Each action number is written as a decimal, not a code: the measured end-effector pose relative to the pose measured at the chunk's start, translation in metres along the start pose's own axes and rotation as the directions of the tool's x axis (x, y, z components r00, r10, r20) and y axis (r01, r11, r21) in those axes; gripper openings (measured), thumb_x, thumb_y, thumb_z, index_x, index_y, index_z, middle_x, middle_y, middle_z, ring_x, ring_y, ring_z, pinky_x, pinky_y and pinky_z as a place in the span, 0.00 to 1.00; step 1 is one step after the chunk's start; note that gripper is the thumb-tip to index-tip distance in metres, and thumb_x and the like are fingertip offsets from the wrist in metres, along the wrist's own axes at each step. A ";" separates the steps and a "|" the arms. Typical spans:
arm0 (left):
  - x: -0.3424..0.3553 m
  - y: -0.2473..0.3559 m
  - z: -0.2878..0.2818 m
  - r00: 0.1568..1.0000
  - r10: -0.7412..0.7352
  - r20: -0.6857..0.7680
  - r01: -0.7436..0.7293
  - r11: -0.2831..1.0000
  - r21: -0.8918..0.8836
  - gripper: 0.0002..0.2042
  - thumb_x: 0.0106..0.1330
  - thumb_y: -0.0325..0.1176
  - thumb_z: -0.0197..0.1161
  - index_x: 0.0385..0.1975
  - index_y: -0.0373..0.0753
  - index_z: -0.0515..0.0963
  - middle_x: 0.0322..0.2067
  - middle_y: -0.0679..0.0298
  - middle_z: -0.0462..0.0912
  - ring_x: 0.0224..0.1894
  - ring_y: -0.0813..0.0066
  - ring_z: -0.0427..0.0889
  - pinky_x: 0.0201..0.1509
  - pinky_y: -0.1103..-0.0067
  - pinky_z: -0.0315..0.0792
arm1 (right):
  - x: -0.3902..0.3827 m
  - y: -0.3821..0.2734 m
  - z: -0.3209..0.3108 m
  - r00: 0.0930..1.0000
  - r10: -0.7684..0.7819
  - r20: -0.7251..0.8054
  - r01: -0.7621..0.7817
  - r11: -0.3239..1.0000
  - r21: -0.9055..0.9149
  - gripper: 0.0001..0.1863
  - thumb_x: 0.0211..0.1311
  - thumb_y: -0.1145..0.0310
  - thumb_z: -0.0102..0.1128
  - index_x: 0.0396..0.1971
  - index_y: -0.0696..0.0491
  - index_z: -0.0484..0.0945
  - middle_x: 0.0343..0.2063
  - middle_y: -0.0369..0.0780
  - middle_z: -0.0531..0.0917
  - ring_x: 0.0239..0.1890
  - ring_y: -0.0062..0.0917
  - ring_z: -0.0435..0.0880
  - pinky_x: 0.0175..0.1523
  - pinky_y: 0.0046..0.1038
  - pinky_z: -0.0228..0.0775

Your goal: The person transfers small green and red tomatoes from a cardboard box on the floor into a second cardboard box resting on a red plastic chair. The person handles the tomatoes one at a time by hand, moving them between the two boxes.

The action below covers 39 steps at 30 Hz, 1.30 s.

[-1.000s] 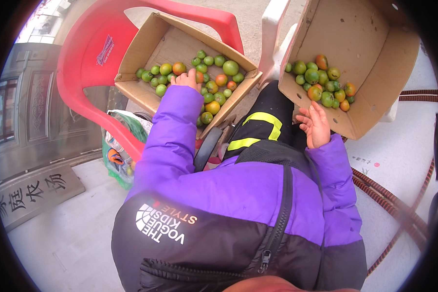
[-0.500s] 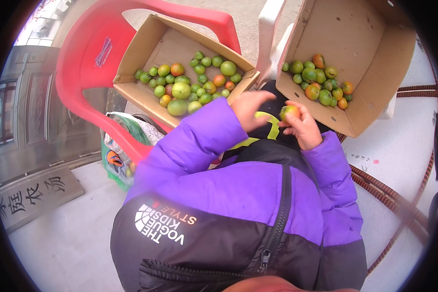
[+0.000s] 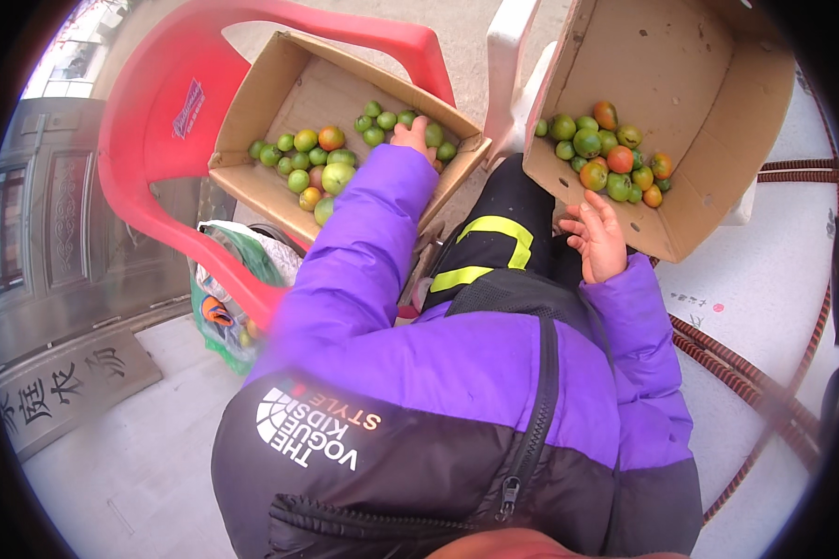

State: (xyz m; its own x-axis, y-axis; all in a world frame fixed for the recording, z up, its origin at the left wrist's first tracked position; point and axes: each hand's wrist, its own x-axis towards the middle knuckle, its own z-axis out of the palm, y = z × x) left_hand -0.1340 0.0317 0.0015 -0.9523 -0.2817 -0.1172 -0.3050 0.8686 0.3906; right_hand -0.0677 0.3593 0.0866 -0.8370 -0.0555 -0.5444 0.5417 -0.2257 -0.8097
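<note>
Tomatoes point(image 3: 338, 178) eleven o'clock; left hand point(image 3: 411, 137) among them, opening and grip unclear; right hand point(image 3: 602, 238) half-open, empty; jacket point(image 3: 443, 396) white-lettered at seven o'clock.

Gotta say, the main thing here is a puffer jacket point(image 3: 457, 354), colour-blocked in bright purple and black. The black panel point(image 3: 364, 475) covers the upper chest, purple below. Left sleeve point(image 3: 364, 228) is puffy purple with quilting seams; the right sleeve point(image 3: 636, 326) is purple toward the cuff, black higher up. There's a chunky black front zipper point(image 3: 534, 429) with a metallic-looking pull point(image 3: 510, 494). Chest print is a white striped dome logo point(image 3: 272, 416) plus white lettering point(image 3: 328, 447), one word orange. Below that: black mesh-look fabric point(image 3: 513, 296) and black trousers point(image 3: 494, 197) with neon-yellow stripes point(image 3: 461, 278).
</note>
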 end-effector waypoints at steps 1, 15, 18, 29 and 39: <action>0.000 -0.006 0.000 1.000 0.017 -0.026 -0.018 1.000 -0.016 0.27 0.54 0.31 0.67 0.56 0.51 0.70 0.48 0.48 0.72 0.45 0.48 0.79 0.50 0.65 0.75 | 0.000 0.000 0.000 1.000 0.005 0.013 -0.005 1.000 -0.005 0.28 0.68 0.64 0.54 0.64 0.54 0.57 0.47 0.43 0.76 0.39 0.23 0.80 0.37 0.22 0.70; 0.000 0.013 -0.002 0.999 0.036 -0.001 -0.036 0.999 -0.006 0.31 0.51 0.33 0.70 0.58 0.51 0.67 0.54 0.45 0.67 0.53 0.44 0.75 0.56 0.62 0.72 | -0.007 0.003 -0.005 1.000 -0.013 0.028 0.014 0.999 -0.051 0.27 0.67 0.63 0.54 0.62 0.55 0.61 0.45 0.42 0.78 0.39 0.21 0.80 0.38 0.22 0.69; -0.009 0.012 -0.011 0.997 0.046 -0.067 -0.053 0.992 -0.112 0.33 0.49 0.34 0.71 0.59 0.50 0.66 0.53 0.44 0.67 0.49 0.46 0.76 0.55 0.63 0.73 | -0.008 0.003 -0.006 0.999 -0.006 0.034 0.007 0.999 -0.047 0.27 0.67 0.63 0.54 0.62 0.56 0.61 0.44 0.42 0.78 0.39 0.21 0.80 0.38 0.22 0.69; -0.130 0.101 -0.069 0.721 0.674 0.160 -0.414 0.604 -0.681 0.29 0.53 0.32 0.70 0.57 0.37 0.69 0.51 0.54 0.73 0.54 0.63 0.73 0.59 0.70 0.68 | -0.022 -0.006 0.024 0.853 0.087 0.515 0.004 0.985 -0.173 0.30 0.64 0.62 0.59 0.62 0.53 0.60 0.50 0.40 0.75 0.45 0.24 0.79 0.43 0.24 0.72; -0.028 0.015 -0.040 0.976 0.207 -0.066 -0.215 0.967 -0.135 0.20 0.56 0.35 0.68 0.49 0.43 0.77 0.53 0.52 0.72 0.53 0.60 0.74 0.55 0.66 0.71 | 0.001 -0.008 -0.014 0.960 -0.167 -0.226 0.238 0.910 0.338 0.26 0.70 0.54 0.51 0.61 0.52 0.61 0.48 0.43 0.76 0.43 0.31 0.81 0.37 0.24 0.72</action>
State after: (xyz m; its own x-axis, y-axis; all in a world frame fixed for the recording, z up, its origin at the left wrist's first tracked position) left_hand -0.1113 0.0359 0.0472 -0.9922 -0.1220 0.0271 -0.0896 0.8455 0.5263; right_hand -0.0721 0.3751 0.0895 -0.8760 0.2039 -0.4370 0.2679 -0.5478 -0.7926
